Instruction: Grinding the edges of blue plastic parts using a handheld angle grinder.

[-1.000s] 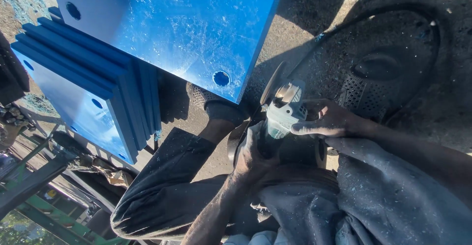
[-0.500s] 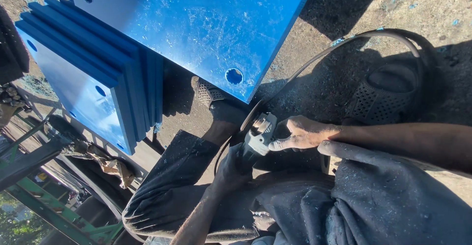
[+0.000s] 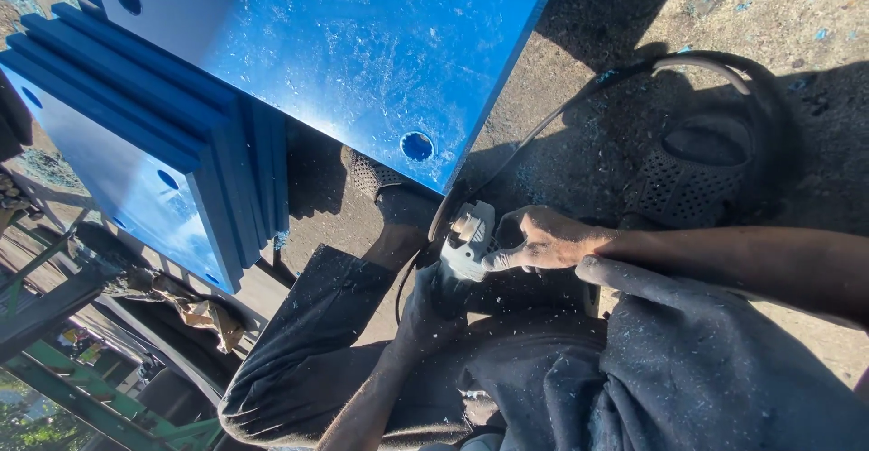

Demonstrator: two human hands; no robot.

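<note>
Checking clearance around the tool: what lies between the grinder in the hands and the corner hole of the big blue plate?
In the head view, only shadowed ground and a dark foot lie between the grinder and the plate's hole.

slab (image 3: 344, 52) above grinder (image 3: 466, 243), stacked slabs (image 3: 136, 152) at left, cable (image 3: 634, 71) on ground (image 3: 769, 7) at right

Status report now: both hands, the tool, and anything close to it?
Left hand and right hand grip the angle grinder. Blue plate corner just above. Cable loops behind.
</note>
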